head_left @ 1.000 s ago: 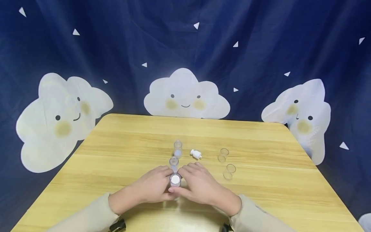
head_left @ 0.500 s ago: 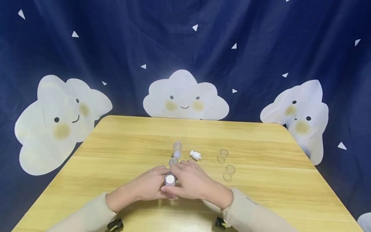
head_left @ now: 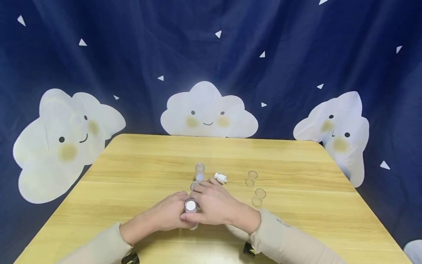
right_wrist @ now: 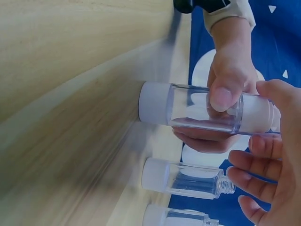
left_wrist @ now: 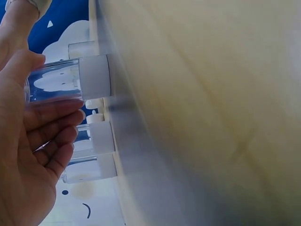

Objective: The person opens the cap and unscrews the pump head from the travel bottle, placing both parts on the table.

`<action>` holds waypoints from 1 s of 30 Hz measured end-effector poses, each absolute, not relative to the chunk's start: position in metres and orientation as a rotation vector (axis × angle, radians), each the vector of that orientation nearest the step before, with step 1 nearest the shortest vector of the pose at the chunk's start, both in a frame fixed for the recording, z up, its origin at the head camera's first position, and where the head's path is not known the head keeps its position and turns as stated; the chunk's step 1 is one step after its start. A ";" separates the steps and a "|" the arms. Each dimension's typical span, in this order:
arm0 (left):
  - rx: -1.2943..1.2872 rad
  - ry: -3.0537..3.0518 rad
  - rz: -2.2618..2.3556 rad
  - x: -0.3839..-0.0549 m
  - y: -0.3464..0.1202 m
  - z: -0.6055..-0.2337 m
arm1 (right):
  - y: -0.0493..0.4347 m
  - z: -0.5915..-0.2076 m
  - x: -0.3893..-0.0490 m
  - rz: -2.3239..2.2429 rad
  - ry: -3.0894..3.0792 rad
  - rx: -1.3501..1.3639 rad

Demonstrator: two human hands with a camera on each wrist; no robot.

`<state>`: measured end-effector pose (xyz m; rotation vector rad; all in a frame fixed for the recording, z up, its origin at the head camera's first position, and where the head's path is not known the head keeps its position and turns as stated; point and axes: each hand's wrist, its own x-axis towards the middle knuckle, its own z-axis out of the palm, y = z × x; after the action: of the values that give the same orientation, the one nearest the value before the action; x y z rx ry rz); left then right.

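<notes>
Transparent cylindrical bottle (right_wrist: 194, 107) with opaque white base (right_wrist: 155, 103) sits gripped in the left hand (head_left: 169, 212), right hand (head_left: 215, 206) pinching its clear-rimmed, white-centred top (head_left: 190, 205).

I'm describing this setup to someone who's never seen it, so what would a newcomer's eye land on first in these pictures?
Probably the blue curtain with smiling clouds, filling the head view behind the table. Next, likely the clear, white-based bottle near the table's front, gripped by the left hand, with the right hand around its top. Two similar bottles stand just beyond, a small white piece lying to their right.
</notes>
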<state>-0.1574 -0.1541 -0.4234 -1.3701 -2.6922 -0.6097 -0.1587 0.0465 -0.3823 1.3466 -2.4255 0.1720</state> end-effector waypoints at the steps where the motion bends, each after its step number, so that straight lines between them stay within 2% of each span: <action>1: -1.360 -2.705 -0.613 -0.157 -0.154 -0.424 | 0.046 -0.382 -0.159 0.165 -2.418 1.350; 30: -1.388 -2.612 -0.700 -0.158 -0.153 -0.428 | 0.041 -0.374 -0.165 0.203 -2.412 1.440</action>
<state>-0.1582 -0.1532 -0.4279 -1.3877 -2.6121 -0.7004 -0.1648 0.0409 -0.3738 1.4401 -2.4121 0.2027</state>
